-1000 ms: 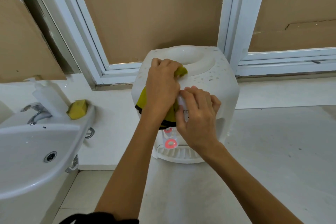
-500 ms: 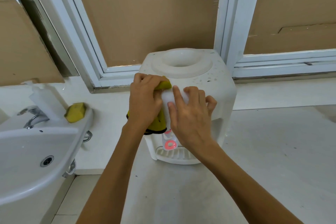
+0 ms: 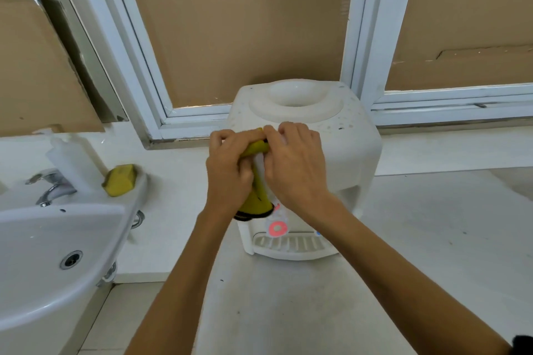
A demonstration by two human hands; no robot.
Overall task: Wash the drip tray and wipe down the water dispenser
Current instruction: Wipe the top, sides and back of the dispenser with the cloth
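Note:
A white tabletop water dispenser stands on the counter under the window, its slotted drip tray in place at the bottom front. My left hand grips a yellow cloth with a black edge against the dispenser's front left. My right hand presses on the front beside it, fingertips curled onto the cloth's top end. A red tap lever shows below the hands.
A white sink with a chrome tap is at the left; a yellow sponge and a white bottle sit on its rim. Cardboard-covered windows stand behind. Grey counter extends right.
Both hands slid from the dispenser's upper front down its left side, then back up a little; the cloth went with them. The right hand's fingers now curl onto the cloth's top.

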